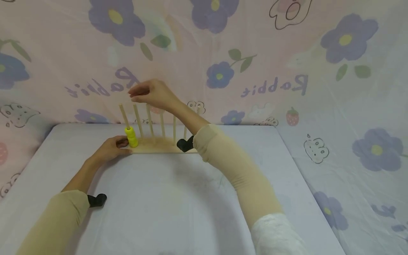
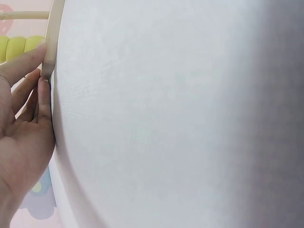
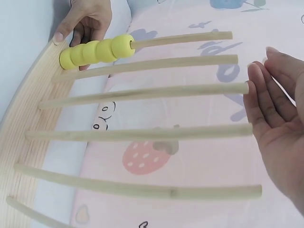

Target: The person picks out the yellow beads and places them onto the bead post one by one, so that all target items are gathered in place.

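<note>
A wooden peg board has a flat base (image 1: 156,146) and several upright wooden pegs (image 3: 147,95). Yellow beads (image 1: 131,137) are stacked on the peg at its left end, with the upper part of that peg bare. My left hand (image 1: 111,147) holds the left end of the base, its thumb (image 3: 59,37) on the base's edge and the other fingers behind the beads. My right hand (image 1: 156,95) hovers above the peg tops near the left end; its fingers are loosely bent and nothing shows between them in the right wrist view.
The board stands near the back edge of a white-covered table (image 1: 153,205). Behind it hangs a patterned cloth (image 1: 178,53) with flowers and rabbits. Black wrist mounts (image 1: 98,200) stick out from both sleeves. The right forearm (image 1: 237,170) crosses in front of the board's right end.
</note>
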`<state>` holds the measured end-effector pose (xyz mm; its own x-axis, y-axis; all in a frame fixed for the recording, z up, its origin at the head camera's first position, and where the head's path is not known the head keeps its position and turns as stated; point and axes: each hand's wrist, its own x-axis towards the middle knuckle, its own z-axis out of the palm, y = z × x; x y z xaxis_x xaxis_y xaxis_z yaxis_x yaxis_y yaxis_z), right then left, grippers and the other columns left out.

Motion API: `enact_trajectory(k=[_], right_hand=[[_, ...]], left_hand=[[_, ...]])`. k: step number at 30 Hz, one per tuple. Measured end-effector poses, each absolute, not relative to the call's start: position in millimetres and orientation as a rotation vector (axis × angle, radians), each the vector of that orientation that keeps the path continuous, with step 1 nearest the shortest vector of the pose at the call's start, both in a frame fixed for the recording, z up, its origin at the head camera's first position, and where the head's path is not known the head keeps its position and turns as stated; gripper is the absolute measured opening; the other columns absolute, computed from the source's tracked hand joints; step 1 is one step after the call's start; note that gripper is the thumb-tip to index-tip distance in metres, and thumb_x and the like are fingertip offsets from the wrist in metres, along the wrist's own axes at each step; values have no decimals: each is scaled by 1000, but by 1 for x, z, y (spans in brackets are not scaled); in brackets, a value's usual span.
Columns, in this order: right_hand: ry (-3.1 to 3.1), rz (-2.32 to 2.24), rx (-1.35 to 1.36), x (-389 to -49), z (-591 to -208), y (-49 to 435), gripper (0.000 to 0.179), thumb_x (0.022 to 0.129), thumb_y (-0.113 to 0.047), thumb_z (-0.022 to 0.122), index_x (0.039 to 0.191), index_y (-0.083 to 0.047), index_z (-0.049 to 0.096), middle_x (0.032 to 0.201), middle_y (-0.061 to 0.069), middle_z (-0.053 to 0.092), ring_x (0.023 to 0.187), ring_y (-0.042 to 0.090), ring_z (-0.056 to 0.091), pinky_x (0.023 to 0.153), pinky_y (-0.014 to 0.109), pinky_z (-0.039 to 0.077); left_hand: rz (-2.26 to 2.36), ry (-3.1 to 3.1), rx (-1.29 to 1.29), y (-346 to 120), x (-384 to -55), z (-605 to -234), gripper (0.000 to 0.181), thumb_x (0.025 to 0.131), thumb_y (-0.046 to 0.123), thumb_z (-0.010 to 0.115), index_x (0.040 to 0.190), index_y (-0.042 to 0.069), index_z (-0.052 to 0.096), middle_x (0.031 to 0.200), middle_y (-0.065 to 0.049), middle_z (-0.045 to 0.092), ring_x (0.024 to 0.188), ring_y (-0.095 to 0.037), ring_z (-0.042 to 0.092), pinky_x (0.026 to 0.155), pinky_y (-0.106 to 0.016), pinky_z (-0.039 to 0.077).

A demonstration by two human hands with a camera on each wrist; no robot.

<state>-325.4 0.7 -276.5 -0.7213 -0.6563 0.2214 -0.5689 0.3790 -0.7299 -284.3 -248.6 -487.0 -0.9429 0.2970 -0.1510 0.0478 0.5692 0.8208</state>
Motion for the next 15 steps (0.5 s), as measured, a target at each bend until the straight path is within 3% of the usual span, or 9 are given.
enact_trajectory(k=[7,15], right_hand=[[2519,-1383,-1079,-321,-281,25,29,91,-17,74,118,-6,73,109,-1,74,95,5,67,85,15,52],[2537,-1415,-1071,-320,-284,50,28,92,-7,71,119,0,71,113,7,73,100,10,68,88,19,53]], left_hand=[[1298,2537,302,-247,-283,-487,85,89,24,76,150,-10,28,148,-32,40,136,-45,41,114,-55,33],[1312,2536,308,-247,-286,-487,85,89,23,76,150,-11,27,149,-31,39,137,-44,40,114,-53,33]])
